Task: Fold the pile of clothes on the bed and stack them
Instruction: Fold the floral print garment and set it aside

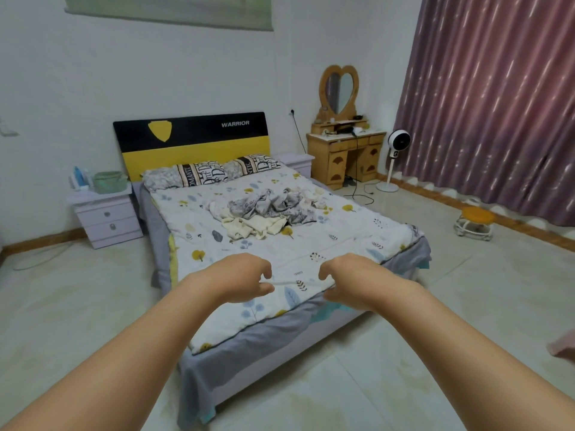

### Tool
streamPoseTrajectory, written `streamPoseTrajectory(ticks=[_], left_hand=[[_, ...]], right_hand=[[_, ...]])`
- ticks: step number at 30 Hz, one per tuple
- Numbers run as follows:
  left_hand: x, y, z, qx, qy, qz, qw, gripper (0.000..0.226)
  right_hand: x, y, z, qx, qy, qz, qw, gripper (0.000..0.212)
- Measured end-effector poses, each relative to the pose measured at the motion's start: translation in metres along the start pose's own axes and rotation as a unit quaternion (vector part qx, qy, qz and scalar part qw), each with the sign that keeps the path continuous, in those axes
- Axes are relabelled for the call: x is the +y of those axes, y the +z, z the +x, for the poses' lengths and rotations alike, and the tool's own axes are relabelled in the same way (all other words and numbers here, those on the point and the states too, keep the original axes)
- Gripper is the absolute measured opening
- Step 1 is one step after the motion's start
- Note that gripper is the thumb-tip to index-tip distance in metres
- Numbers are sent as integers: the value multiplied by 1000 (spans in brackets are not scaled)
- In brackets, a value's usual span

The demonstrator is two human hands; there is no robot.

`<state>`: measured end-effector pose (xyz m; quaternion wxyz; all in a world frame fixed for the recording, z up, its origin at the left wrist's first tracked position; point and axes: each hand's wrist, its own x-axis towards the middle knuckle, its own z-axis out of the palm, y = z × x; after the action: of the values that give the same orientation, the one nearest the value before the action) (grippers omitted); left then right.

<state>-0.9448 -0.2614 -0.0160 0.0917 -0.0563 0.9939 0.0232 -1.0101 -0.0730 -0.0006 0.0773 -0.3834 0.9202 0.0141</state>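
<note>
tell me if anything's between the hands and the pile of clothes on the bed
Nothing visible blocks the way. The left hand and right hand hover over the foot of the bed, and only bare floral quilt lies between them and the pile of clothes mid-bed.

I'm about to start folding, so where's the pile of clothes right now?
In the head view, the pile of clothes lies mid-bed on the floral quilt, below the pillows and well beyond both hands.
</note>
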Motion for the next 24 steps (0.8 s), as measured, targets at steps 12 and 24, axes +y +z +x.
streamPoseTrajectory(ticks=[12,24], left_hand=[[-25,-5,138,-22,6,-8,1000,40],[11,-6,290,-38,-43,-41,997,40]], right_hand=[[78,-2,118,-1,28,34,999,41],[217,-16,228,36,-10,11,999,39]])
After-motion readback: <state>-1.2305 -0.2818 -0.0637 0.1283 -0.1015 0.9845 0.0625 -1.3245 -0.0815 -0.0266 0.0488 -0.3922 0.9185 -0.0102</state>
